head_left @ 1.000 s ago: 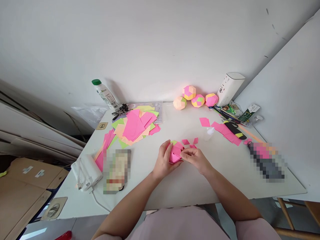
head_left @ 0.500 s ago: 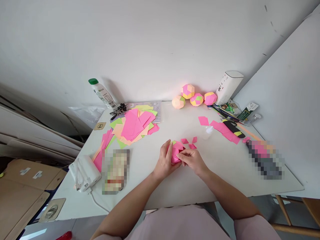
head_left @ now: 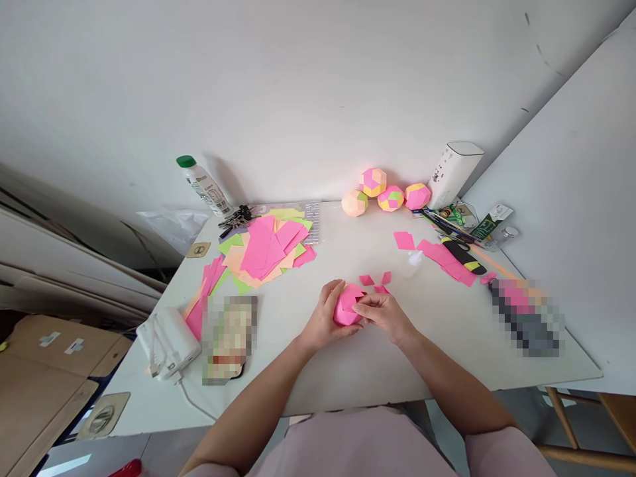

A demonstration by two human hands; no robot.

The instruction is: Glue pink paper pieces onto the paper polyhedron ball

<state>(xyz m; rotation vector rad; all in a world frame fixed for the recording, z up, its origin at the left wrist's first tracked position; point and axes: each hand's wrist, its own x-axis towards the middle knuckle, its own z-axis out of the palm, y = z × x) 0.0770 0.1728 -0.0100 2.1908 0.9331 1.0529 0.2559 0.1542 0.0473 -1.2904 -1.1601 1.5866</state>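
A mostly pink folded paper ball (head_left: 346,306) sits in my left hand (head_left: 322,317), with the fingers over its top and the thumb under its near side. My right hand (head_left: 386,318) pinches at the ball's right side, where paper points and a dark gap show. Whether it grips a flap or a separate piece is hidden by the fingers. Just beyond the hands lie several small folded pink paper pieces (head_left: 366,280) on the white table (head_left: 342,377).
Several finished paper balls (head_left: 390,197) stand by the wall. Coloured paper sheets (head_left: 265,248) are heaped at left, near a bottle (head_left: 203,185) and a white charger (head_left: 171,343). Pink paper strips (head_left: 450,262), a black-yellow cutter (head_left: 464,255) and a small clear bottle (head_left: 412,262) lie at right.
My left hand has shifted slightly and opened wider around the ball, which has turned a little to show more of its pink face. My right hand stays at its right side.
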